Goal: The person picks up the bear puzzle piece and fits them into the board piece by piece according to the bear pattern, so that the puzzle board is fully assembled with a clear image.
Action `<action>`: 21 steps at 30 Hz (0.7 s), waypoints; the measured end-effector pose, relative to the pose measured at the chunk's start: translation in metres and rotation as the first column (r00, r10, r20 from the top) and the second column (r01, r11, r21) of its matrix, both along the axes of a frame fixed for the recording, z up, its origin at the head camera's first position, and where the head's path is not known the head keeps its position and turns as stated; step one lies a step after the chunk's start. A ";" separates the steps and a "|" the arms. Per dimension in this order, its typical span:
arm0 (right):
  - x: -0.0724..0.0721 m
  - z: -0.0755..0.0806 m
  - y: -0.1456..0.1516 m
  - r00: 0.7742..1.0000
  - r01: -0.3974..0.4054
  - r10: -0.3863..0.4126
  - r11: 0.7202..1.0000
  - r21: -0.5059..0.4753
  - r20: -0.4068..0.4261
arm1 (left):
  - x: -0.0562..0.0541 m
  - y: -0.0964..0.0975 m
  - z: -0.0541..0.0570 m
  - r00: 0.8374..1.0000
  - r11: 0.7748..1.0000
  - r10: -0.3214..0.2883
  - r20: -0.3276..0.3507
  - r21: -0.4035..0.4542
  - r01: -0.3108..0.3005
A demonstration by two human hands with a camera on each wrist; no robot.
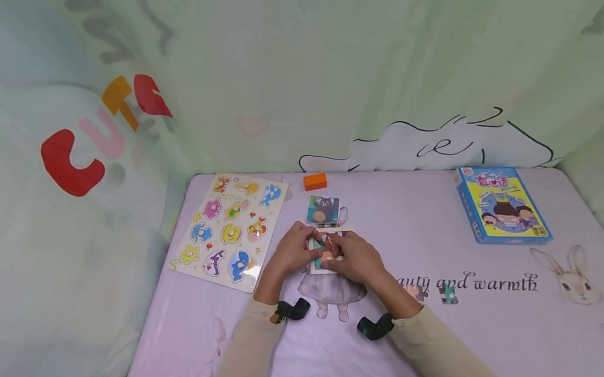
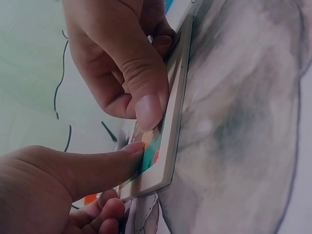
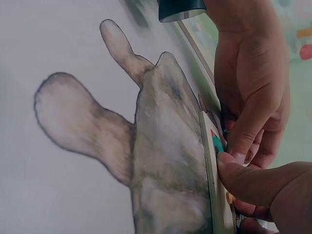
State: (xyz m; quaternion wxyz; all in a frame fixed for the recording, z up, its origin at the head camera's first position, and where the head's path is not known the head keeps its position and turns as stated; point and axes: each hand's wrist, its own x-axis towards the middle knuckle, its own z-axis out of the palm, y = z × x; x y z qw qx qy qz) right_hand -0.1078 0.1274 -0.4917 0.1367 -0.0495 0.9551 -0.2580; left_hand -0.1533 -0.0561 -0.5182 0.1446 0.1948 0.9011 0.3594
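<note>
A small framed jigsaw board (image 1: 319, 271) with a bear picture lies on the printed cloth, between both hands. My left hand (image 1: 293, 248) is at its left side, thumb over the picture and the other fingers curled by the frame's edge. From the right, my right hand (image 1: 359, 258) pinches a brown puzzle piece (image 1: 328, 246) against the picture; fingers hide much of it. In the left wrist view the thumbs nearly meet over the board (image 2: 168, 161). Just beyond lies a square bear picture card (image 1: 323, 210).
An orange block (image 1: 314, 182) sits at the back. To the left lies a sea-animal peg board (image 1: 243, 236). A blue-edged box (image 1: 505, 205) stands at the right. Loose puzzle pieces (image 1: 449, 294) lie right of my right forearm. Curtains (image 1: 276, 71) hang behind and at the sides.
</note>
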 end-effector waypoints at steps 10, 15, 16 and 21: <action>-0.003 0.001 0.004 0.998 -0.061 0.061 0.998 -0.019 -0.013 | -0.001 0.000 0.004 1.000 1.000 -0.008 0.029 0.016 0.007; -0.004 0.000 0.012 0.994 -0.112 0.112 0.992 -0.059 -0.009 | -0.001 -0.002 0.005 0.999 1.000 -0.022 0.038 0.012 0.021; -0.004 0.000 0.014 0.993 -0.118 0.118 0.990 -0.082 -0.007 | -0.001 -0.002 0.005 0.999 1.000 -0.022 0.040 0.014 0.021; -0.001 0.005 0.029 0.990 -0.141 0.141 0.965 -0.223 -0.019 | -0.001 -0.002 0.005 0.999 1.000 -0.008 0.054 0.022 0.007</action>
